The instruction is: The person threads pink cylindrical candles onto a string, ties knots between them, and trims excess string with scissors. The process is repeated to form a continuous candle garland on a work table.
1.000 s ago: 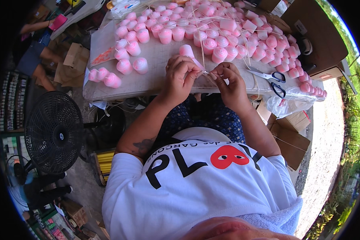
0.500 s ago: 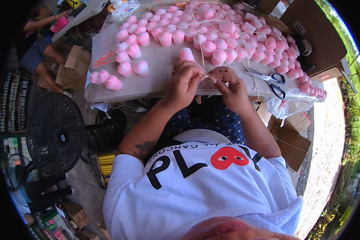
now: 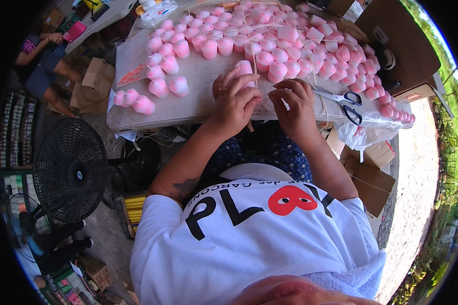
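My left hand (image 3: 232,99) is closed at the table's near edge, its fingers curled about a pink-and-white candle (image 3: 244,67) that points away from me. Its thumb and forefinger pinch a thin pale string (image 3: 265,98). Just to the right, my right hand (image 3: 294,104) has its fingertips pressed together at the string's other side; what lies between them is tiny and partly hidden. Scissors (image 3: 336,96) with dark handles rest beside my right hand. Many more pink candles (image 3: 208,49) stand or lie across the table (image 3: 196,109), some with white wicks showing.
Long pale strings (image 3: 310,58) trail over the candles. A clear plastic bag (image 3: 364,132) hangs at the right table edge, near cardboard boxes (image 3: 369,185). A large black fan (image 3: 71,170) stands at the left. Another person (image 3: 46,66) works by a second table at the far left.
Both hands have drawn slightly apart at the fingertips, with the string between them. The candle by my left hand has shifted a little to the right. The person at far left has moved.
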`<state>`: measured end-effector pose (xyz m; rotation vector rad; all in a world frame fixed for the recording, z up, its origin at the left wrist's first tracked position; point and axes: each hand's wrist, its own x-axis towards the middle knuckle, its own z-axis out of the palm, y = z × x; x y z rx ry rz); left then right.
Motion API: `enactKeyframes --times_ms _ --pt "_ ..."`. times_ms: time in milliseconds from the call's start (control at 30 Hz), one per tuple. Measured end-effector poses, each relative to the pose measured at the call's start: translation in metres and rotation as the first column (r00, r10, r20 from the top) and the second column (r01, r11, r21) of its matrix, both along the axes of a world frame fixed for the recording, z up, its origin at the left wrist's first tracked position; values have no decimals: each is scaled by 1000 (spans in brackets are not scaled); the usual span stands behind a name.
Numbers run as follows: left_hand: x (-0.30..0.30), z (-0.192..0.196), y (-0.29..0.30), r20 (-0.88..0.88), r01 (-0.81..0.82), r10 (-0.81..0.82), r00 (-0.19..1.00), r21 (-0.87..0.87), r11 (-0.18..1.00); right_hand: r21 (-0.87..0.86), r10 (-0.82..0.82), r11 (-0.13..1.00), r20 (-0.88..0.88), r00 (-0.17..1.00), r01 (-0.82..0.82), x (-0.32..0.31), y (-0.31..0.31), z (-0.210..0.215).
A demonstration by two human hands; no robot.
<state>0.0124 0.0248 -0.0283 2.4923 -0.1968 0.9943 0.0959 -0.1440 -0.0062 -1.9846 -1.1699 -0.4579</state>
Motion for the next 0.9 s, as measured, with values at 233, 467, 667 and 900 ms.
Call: enactKeyframes --times_ms 233,467,667,900 --pt "-2 -2 8 11 -15 15 1000 22 1000 -183 93 971 -313 945 -156 2 5 6" --pt "6 -3 12 -27 37 -42 999 -158 987 131 338 913 -774 536 -387 8 9 14" --pt "4 0 11 -49 29 -35 998 -120 992 316 449 867 -830 329 -386 10 10 12" --pt "4 -4 14 -66 85 -103 993 -232 969 225 411 911 -557 721 -346 -3 19 13"
